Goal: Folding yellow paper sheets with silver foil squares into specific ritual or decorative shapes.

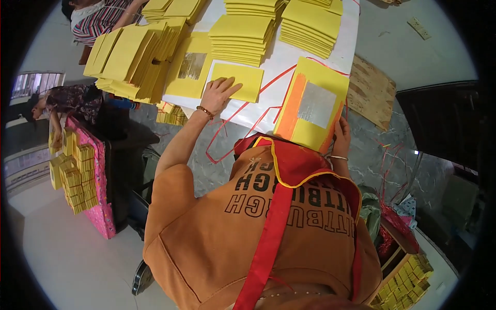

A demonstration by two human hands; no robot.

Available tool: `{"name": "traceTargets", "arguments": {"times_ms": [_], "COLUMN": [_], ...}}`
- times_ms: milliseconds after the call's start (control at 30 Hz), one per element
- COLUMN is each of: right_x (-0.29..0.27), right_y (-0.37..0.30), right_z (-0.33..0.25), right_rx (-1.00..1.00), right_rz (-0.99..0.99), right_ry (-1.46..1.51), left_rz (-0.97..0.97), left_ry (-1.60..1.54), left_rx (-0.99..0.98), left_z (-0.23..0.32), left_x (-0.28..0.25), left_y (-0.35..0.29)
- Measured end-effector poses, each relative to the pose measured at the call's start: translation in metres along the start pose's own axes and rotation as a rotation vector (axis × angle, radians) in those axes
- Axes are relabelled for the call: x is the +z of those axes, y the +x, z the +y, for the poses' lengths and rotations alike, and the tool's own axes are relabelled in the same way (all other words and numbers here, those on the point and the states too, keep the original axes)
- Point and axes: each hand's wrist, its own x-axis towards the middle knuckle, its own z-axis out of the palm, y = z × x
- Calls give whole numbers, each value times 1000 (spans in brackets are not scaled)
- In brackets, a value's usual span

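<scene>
My left hand [219, 95] lies on a small yellow folded paper [247, 82], fingers stretched out across its left part. To the right, a large yellow sheet of joss paper [305, 111] with a silver foil square and an orange stripe hangs over the table's near edge. My right hand [341, 136] grips the lower right edge of that joss paper; some of its fingers are hidden. Left of the folded paper lies another yellow sheet [181, 81] with a foil square. Red string [247, 107] trails over the near table edge.
Stacks of yellow paper [238, 40] stand on the white table [350, 39]; more piles [132, 57] are at its left. Two people [95, 23] work at the left, one by a pink-covered table [98, 206] with yellow bundles. A wooden board [374, 93] lies at the right.
</scene>
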Motion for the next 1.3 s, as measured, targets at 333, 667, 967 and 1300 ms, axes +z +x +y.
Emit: {"name": "traceTargets", "arguments": {"times_ms": [333, 667, 967, 1300], "right_x": [0, 9, 3, -4], "right_y": [-1, -12, -2, 11], "right_z": [6, -10, 12, 20], "right_rx": [-195, -573, -537, -346], "right_rz": [-67, 48, 33, -109], "right_ry": [-42, -658, -614, -154], "left_rz": [-72, -64, 88, -86], "left_ry": [-49, -49, -449, -714], "left_rx": [-53, -45, 502, 481], "left_z": [-3, -4, 146, 146], "left_x": [16, 5, -45, -44], "left_y": [-10, 2, 60, 73]}}
